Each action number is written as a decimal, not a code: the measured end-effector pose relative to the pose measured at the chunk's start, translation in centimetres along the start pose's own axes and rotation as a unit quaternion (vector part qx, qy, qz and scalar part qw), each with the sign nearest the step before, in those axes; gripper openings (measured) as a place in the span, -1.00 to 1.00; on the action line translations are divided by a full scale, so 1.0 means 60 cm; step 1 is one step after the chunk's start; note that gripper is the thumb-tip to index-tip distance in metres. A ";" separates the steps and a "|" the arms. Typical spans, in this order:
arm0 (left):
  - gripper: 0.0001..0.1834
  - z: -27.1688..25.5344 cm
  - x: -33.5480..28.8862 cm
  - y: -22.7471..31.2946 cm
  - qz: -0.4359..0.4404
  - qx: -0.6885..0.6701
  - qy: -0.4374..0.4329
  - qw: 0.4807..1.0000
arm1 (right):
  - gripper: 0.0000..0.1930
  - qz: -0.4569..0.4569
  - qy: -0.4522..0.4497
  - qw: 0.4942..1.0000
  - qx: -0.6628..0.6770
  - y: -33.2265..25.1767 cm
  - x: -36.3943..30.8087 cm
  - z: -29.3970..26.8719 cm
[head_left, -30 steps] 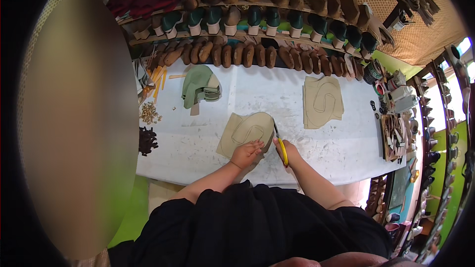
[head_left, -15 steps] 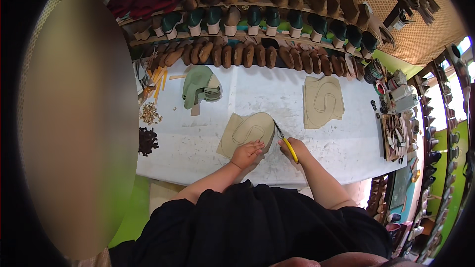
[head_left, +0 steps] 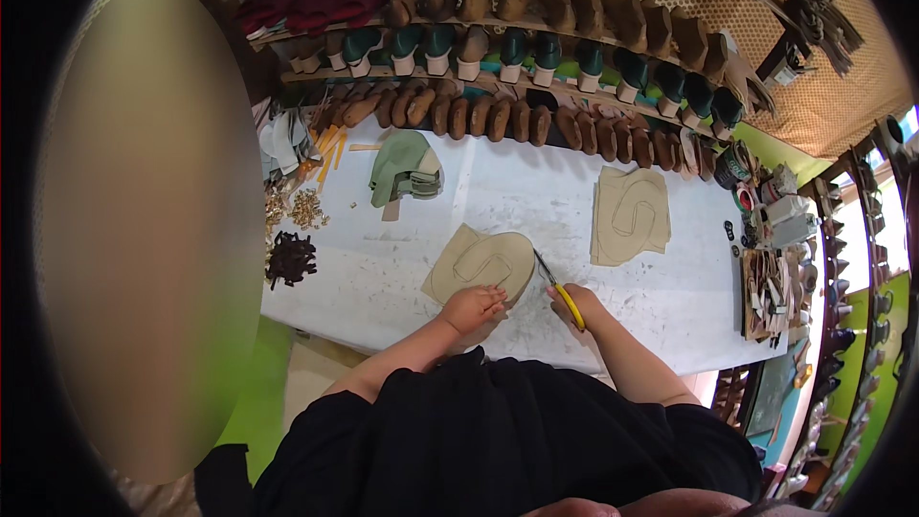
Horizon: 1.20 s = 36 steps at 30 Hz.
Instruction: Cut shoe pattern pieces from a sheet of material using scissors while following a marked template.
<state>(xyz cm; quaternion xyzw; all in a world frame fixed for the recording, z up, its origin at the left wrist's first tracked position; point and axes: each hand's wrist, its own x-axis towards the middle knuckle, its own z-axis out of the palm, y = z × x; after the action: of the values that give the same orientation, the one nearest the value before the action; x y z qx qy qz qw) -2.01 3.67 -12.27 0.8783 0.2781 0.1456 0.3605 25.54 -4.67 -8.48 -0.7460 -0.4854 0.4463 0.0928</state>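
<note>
A beige sheet with a curved outline drawn on it lies at the near middle of the white-topped table. One end of it is rounded. My left hand grips its near edge, fingers on top and the thumb out of sight. In my right hand are yellow-handled scissors, their blades pointing up and left to the sheet's rounded right edge. Whether the blades are spread is too small to make out. Another beige sheet with a similar drawn shape rests farther right.
Stacked green pieces lie at the far left, near small gold-coloured parts and a dark pile. Shoe lasts line the back shelves with green heeled shoes. A box of scraps stands right. A blurred shape covers the left side.
The view has shifted, so the table sits slightly lower in it. Both hands keep their hold, and the scissors stay at the sheet's rounded edge.
</note>
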 end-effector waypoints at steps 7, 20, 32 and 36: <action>-0.39 0.024 0.039 0.073 -0.048 0.135 0.007 0.990 | -0.21 -0.057 0.010 0.998 -0.011 0.040 0.017 0.003; 0.00 0.083 0.168 0.065 -0.185 0.198 0.070 0.960 | -0.33 0.089 -0.243 0.876 0.406 0.035 0.042 -0.039; -0.38 0.106 0.149 0.046 -0.117 0.201 0.146 0.962 | -0.27 -0.026 -0.197 0.953 0.230 0.074 0.061 -0.042; -0.40 0.101 0.149 0.053 -0.111 0.194 0.139 0.965 | -0.17 -0.060 -0.218 0.971 0.071 0.062 0.060 -0.037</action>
<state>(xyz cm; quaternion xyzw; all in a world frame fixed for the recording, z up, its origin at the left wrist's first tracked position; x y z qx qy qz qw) 9.14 3.79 -13.71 0.8660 0.4444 0.1685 0.1554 30.09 -3.04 -11.38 -0.5914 -0.5050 0.6254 0.0641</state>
